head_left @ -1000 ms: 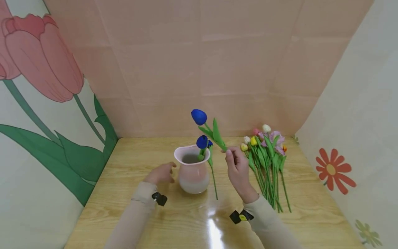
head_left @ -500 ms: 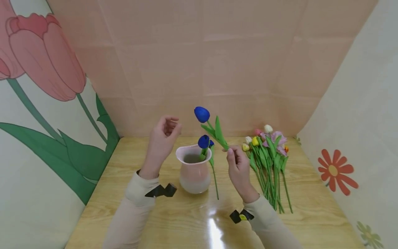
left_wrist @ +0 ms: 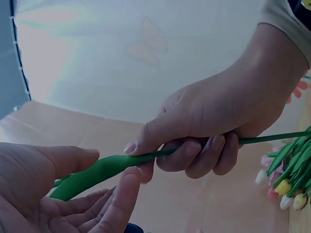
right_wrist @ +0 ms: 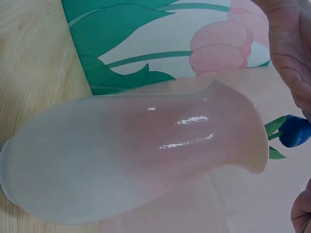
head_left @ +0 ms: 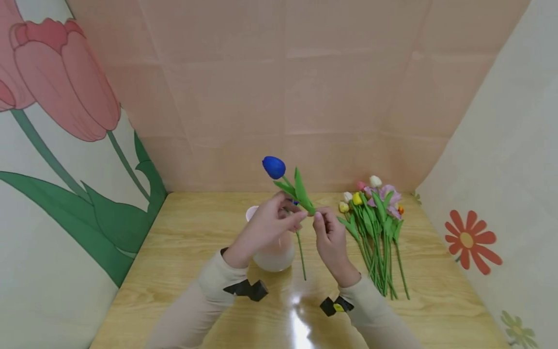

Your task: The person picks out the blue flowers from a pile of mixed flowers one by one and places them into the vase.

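Note:
In the head view, a blue tulip (head_left: 273,167) is held up above the table, tilted to the left. My right hand (head_left: 332,240) pinches its green stem just below the leaves. My left hand (head_left: 268,225) is at the leaves; in the left wrist view the leaf (left_wrist: 99,174) runs between its thumb and loosely spread fingers. Behind the left hand stands a pink-and-white vase (head_left: 275,257), mostly covered there. Its full side shows in the right wrist view, with another blue tulip (right_wrist: 294,131) at its mouth.
Right of the vase, a stem (head_left: 302,261) lies on the wooden table (head_left: 174,300). Farther right lies a bunch of mixed flowers (head_left: 379,232), white, yellow, pink, purple and orange. A pink backdrop (head_left: 279,97) rises behind the table.
My left hand has risen from beside the vase, then swung right to the tulip's leaves. The held tulip has shifted slightly left and down; my right hand keeps its pinch.

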The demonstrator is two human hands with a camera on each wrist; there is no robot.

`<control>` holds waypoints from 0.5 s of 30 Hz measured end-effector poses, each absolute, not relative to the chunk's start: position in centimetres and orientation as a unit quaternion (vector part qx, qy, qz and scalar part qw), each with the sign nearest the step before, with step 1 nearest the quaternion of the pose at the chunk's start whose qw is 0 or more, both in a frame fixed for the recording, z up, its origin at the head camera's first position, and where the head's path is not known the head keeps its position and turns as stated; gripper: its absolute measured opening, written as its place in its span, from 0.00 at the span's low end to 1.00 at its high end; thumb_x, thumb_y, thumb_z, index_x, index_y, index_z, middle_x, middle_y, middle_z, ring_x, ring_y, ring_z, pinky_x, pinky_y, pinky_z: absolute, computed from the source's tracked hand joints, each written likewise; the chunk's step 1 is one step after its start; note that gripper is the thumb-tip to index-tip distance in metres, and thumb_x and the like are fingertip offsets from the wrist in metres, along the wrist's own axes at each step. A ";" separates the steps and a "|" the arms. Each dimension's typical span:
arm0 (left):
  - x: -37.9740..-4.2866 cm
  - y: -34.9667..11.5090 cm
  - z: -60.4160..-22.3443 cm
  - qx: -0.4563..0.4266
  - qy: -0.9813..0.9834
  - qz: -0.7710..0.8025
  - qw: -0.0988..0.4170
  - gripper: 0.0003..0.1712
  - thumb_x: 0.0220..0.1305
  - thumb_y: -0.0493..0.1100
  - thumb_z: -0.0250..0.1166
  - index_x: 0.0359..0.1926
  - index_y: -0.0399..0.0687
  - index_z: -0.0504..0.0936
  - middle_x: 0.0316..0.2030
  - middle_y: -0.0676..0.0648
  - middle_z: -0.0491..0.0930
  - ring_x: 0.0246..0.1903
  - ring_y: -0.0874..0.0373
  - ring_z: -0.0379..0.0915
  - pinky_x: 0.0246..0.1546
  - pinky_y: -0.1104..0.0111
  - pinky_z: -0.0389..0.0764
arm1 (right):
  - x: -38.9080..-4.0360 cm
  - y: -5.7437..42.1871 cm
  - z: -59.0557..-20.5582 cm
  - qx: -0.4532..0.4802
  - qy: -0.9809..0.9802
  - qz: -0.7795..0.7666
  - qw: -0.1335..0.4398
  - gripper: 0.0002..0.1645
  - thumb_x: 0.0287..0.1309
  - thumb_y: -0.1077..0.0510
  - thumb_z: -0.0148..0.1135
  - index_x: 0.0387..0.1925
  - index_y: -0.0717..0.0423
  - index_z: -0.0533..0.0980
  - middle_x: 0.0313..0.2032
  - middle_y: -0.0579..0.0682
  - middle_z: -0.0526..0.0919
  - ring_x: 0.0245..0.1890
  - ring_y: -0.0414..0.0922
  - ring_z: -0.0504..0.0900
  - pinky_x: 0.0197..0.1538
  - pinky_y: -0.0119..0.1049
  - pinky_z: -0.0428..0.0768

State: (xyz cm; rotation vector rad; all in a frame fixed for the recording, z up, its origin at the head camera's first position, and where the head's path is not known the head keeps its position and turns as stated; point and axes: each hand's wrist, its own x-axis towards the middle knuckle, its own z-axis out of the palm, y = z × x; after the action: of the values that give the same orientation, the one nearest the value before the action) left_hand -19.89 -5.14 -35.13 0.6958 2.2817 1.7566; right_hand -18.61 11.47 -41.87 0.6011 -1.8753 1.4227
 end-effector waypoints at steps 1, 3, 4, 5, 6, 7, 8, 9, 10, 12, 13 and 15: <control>-19.9 -5.0 -35.2 0.231 0.764 0.596 0.083 0.18 0.66 0.46 0.63 0.54 0.46 0.74 0.41 0.44 0.82 0.32 0.57 0.82 0.38 0.66 0.84 | -18.6 11.4 -41.9 0.235 -0.724 0.548 0.347 0.11 0.69 0.69 0.46 0.34 0.71 0.73 0.16 0.49 0.65 0.15 0.31 0.58 0.18 0.28 0.60; -19.8 -4.8 -35.2 0.223 0.756 0.611 0.073 0.16 0.66 0.46 0.63 0.51 0.44 0.75 0.41 0.42 0.82 0.34 0.54 0.82 0.38 0.65 0.84 | -18.6 11.4 -42.1 0.239 -0.724 0.547 0.346 0.11 0.70 0.68 0.47 0.33 0.71 0.73 0.17 0.50 0.65 0.16 0.32 0.59 0.19 0.28 0.61; -19.7 -4.7 -35.3 0.221 0.751 0.619 0.069 0.16 0.66 0.45 0.63 0.50 0.43 0.75 0.41 0.41 0.82 0.35 0.52 0.82 0.39 0.65 0.84 | -18.6 11.3 -42.2 0.241 -0.722 0.548 0.346 0.11 0.70 0.67 0.47 0.33 0.72 0.73 0.17 0.50 0.66 0.17 0.32 0.60 0.19 0.28 0.61; -19.7 -4.7 -35.2 0.218 0.745 0.627 0.068 0.15 0.66 0.45 0.63 0.49 0.41 0.75 0.41 0.40 0.82 0.36 0.50 0.82 0.39 0.64 0.84 | -18.7 11.4 -42.5 0.242 -0.722 0.549 0.346 0.12 0.70 0.67 0.47 0.34 0.72 0.73 0.18 0.50 0.66 0.17 0.32 0.60 0.19 0.28 0.61; -19.6 -4.6 -35.2 0.217 0.739 0.634 0.066 0.15 0.66 0.44 0.63 0.49 0.41 0.76 0.40 0.39 0.82 0.36 0.48 0.82 0.39 0.64 0.84 | -18.9 11.5 -42.9 0.245 -0.719 0.550 0.346 0.12 0.70 0.67 0.47 0.34 0.71 0.74 0.17 0.51 0.66 0.17 0.32 0.60 0.19 0.28 0.61; -19.6 -4.6 -35.2 0.216 0.734 0.640 0.065 0.14 0.66 0.44 0.63 0.48 0.40 0.76 0.40 0.38 0.82 0.37 0.46 0.82 0.39 0.64 0.84 | -19.2 11.6 -43.3 0.247 -0.718 0.550 0.347 0.12 0.70 0.66 0.47 0.34 0.71 0.74 0.17 0.50 0.66 0.17 0.32 0.60 0.19 0.28 0.61; -19.6 -4.5 -35.2 0.216 0.731 0.644 0.063 0.14 0.66 0.43 0.63 0.48 0.39 0.76 0.40 0.38 0.82 0.37 0.45 0.82 0.38 0.64 0.84 | -19.4 11.7 -43.7 0.251 -0.716 0.552 0.346 0.12 0.71 0.65 0.47 0.35 0.70 0.74 0.17 0.50 0.66 0.17 0.32 0.60 0.19 0.28 0.61; -19.5 -4.5 -35.2 0.216 0.728 0.648 0.062 0.14 0.66 0.43 0.63 0.48 0.39 0.76 0.40 0.38 0.82 0.37 0.45 0.82 0.38 0.64 0.84 | -19.7 11.9 -44.0 0.257 -0.713 0.554 0.345 0.12 0.71 0.65 0.47 0.35 0.69 0.74 0.17 0.49 0.66 0.16 0.32 0.60 0.19 0.28 0.61; -19.5 -4.4 -35.2 0.217 0.726 0.650 0.060 0.14 0.66 0.42 0.63 0.48 0.39 0.77 0.39 0.38 0.82 0.36 0.45 0.82 0.38 0.64 0.84 | -19.9 12.0 -44.3 0.267 -0.707 0.559 0.342 0.12 0.71 0.64 0.47 0.35 0.69 0.74 0.17 0.49 0.66 0.16 0.33 0.61 0.18 0.28 0.61; -19.5 -4.4 -35.3 0.219 0.724 0.652 0.053 0.13 0.66 0.42 0.63 0.47 0.40 0.77 0.38 0.39 0.82 0.35 0.48 0.83 0.38 0.63 0.84 | -20.4 12.3 -44.8 0.291 -0.697 0.561 0.337 0.13 0.72 0.63 0.46 0.36 0.67 0.74 0.16 0.48 0.65 0.16 0.34 0.61 0.19 0.28 0.62; -19.5 -4.4 -35.3 0.220 0.725 0.651 0.048 0.13 0.65 0.42 0.64 0.46 0.40 0.77 0.37 0.39 0.82 0.33 0.50 0.83 0.37 0.63 0.84 | -20.3 12.3 -44.5 0.305 -0.694 0.561 0.334 0.14 0.73 0.62 0.44 0.35 0.67 0.73 0.16 0.49 0.65 0.15 0.35 0.62 0.19 0.28 0.63; -19.5 -4.3 -35.4 0.224 0.724 0.651 0.037 0.12 0.65 0.42 0.64 0.46 0.39 0.77 0.36 0.39 0.82 0.32 0.51 0.82 0.37 0.63 0.84 | -20.5 12.7 -44.3 0.323 -0.691 0.555 0.331 0.15 0.74 0.63 0.41 0.36 0.69 0.72 0.16 0.51 0.67 0.15 0.39 0.64 0.20 0.28 0.65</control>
State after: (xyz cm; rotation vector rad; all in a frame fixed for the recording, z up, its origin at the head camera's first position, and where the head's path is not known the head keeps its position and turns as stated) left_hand -19.47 -4.34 -35.36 0.6887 2.2237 1.9978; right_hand -20.54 12.73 -44.31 0.8438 -1.8072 1.4501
